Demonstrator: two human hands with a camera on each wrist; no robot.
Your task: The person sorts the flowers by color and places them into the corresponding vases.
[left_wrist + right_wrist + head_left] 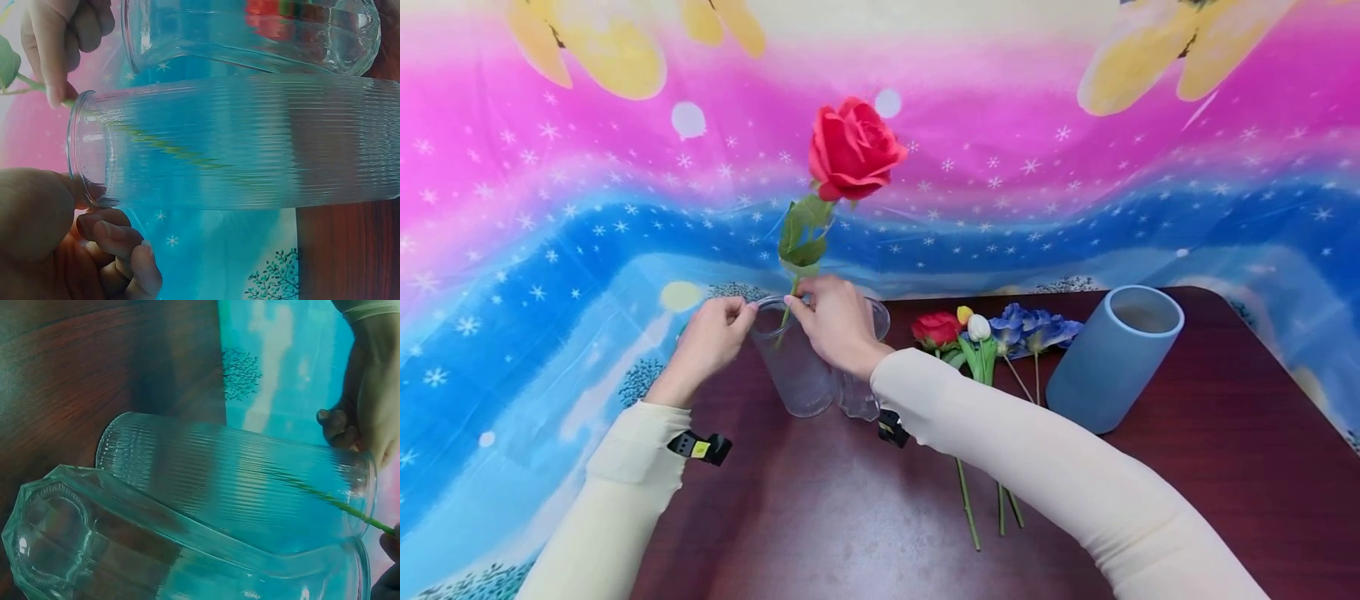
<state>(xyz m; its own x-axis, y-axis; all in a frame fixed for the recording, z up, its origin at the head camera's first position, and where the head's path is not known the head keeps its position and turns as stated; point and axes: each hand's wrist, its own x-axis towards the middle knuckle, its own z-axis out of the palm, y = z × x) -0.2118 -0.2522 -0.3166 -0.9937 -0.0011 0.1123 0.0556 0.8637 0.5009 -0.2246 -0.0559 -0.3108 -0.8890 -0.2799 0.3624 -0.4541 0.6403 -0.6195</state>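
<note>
My left hand (709, 340) pinches the ribbed glass vase (797, 375), my right hand (841, 321) the red rose (857, 150) above, whose top-heaviness might tip it.

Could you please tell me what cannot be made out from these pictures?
Head view: mid-lengths of the loose flower stems, hidden by the right sleeve.
Head view: part of the faceted glass vase, hidden by the right hand.
Left wrist view: the bloom of the held red rose, beyond the left edge.
Right wrist view: most of the right hand, cut off by the right edge.
</note>
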